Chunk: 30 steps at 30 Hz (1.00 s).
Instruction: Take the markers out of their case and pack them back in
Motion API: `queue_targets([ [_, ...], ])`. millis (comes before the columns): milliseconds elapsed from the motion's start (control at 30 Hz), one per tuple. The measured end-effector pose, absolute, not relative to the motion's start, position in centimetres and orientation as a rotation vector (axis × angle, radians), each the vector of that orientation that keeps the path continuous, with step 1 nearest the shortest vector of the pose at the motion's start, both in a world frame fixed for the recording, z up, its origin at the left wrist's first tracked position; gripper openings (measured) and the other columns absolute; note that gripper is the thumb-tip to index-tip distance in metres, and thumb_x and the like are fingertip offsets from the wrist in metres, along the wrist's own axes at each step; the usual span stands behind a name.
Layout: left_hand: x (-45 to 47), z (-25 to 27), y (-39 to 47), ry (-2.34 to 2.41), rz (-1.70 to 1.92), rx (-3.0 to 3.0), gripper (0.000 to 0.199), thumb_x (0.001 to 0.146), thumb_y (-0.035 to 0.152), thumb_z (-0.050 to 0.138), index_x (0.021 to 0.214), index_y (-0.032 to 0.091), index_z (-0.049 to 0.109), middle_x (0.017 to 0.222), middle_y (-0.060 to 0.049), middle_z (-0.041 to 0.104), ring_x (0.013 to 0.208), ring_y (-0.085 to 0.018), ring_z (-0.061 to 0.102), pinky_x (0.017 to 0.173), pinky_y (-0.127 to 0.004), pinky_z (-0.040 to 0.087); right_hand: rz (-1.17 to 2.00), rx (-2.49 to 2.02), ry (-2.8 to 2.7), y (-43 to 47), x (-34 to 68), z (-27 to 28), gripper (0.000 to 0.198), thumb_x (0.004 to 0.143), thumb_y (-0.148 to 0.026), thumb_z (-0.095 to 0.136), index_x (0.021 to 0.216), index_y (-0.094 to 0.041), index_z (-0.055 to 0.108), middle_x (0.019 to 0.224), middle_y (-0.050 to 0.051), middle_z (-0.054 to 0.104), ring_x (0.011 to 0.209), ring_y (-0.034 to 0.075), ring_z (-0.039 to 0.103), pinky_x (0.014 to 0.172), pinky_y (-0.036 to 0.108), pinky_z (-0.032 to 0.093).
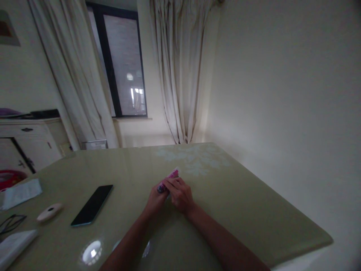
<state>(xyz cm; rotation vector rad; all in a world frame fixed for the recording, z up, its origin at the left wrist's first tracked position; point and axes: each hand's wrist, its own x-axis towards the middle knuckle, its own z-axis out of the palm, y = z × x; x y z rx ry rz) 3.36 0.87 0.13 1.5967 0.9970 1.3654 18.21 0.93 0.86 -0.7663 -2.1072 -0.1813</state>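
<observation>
A small, slim pink packet (173, 173) with a clear-looking far end and a dark part near me is held between my hands above the table. What kind of packet it is, I cannot make out. My left hand (155, 199) is closed around its lower end from the left. My right hand (180, 194) lies over it from the right, with bent fingers pressed on its side. The fingers hide much of its middle. Both hands are over the middle of the greenish table (231, 210).
To the left lie a black phone (92, 205), a pale oval mouse (49, 212), dark-framed glasses (11, 223), a light blue face mask (22, 193) and a white box-like object (16, 246). A wall (287, 105) borders the table's right side. Curtains (180, 67) hang beyond the far edge.
</observation>
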Motion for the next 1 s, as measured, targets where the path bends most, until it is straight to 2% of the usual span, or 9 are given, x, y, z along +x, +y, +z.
queue_targets([
  [100,2.9,-0.6,1.4,1.058,1.373,1.561,0.035,0.092,0.048,0.070,0.106,0.016,0.071,0.098,-0.006,0.077,0.085,-0.020,0.073,0.080,-0.039,0.061,-0.159,-0.792,-2.045,1.2,17.0,0.2,0.053,0.096,-0.011,0.050,0.147,-0.025,0.055,0.130,0.009,0.069,0.112,0.026,0.060,0.095,0.037,0.057],
  [167,2.8,-0.8,1.5,1.086,1.394,1.533,0.035,0.088,0.046,0.073,0.104,0.015,0.071,0.096,-0.006,0.078,0.085,-0.022,0.074,0.079,-0.037,0.060,-0.132,-0.777,-2.027,1.2,16.7,-0.1,0.053,0.097,-0.011,0.048,0.148,-0.023,0.053,0.133,0.010,0.067,0.117,0.026,0.060,0.100,0.039,0.055],
  [267,2.8,-0.6,1.3,1.077,1.444,1.503,0.047,0.081,0.047,0.077,0.113,0.014,0.071,0.107,-0.010,0.079,0.097,-0.028,0.074,0.088,-0.038,0.059,-0.085,-0.710,-2.019,1.3,17.0,-0.1,0.055,0.097,-0.009,0.043,0.151,-0.020,0.049,0.136,0.011,0.065,0.123,0.025,0.059,0.108,0.041,0.052],
  [400,2.9,-0.1,0.9,1.044,1.464,1.488,0.061,0.080,0.048,0.078,0.128,0.014,0.065,0.121,-0.014,0.076,0.107,-0.028,0.073,0.097,-0.041,0.057,-0.071,-0.702,-1.975,1.1,18.3,0.5,0.056,0.100,-0.011,0.042,0.155,-0.021,0.043,0.140,0.012,0.063,0.130,0.024,0.057,0.110,0.043,0.050],
  [633,2.8,0.2,0.4,1.043,1.434,1.523,0.054,0.086,0.052,0.073,0.125,0.015,0.070,0.120,-0.014,0.076,0.109,-0.029,0.073,0.100,-0.044,0.055,-0.023,-0.683,-1.927,0.8,19.1,1.1,0.054,0.100,-0.011,0.042,0.153,-0.024,0.047,0.137,0.011,0.065,0.128,0.024,0.059,0.110,0.045,0.051],
  [800,2.8,0.3,0.3,1.023,1.413,1.569,0.049,0.088,0.051,0.071,0.122,0.015,0.072,0.116,-0.013,0.078,0.103,-0.028,0.073,0.095,-0.042,0.057,-0.019,-0.643,-1.980,0.7,19.2,1.3,0.055,0.098,-0.009,0.041,0.151,-0.024,0.050,0.136,0.010,0.066,0.125,0.024,0.060,0.109,0.045,0.051],
  [1000,2.8,0.6,0.2,0.988,1.425,1.587,0.042,0.085,0.044,0.073,0.117,0.017,0.074,0.115,-0.011,0.078,0.104,-0.029,0.073,0.096,-0.041,0.056,-0.086,-0.565,-2.055,0.5,19.1,1.6,0.050,0.100,-0.015,0.047,0.148,-0.026,0.054,0.133,0.006,0.070,0.123,0.025,0.060,0.108,0.046,0.051],
])
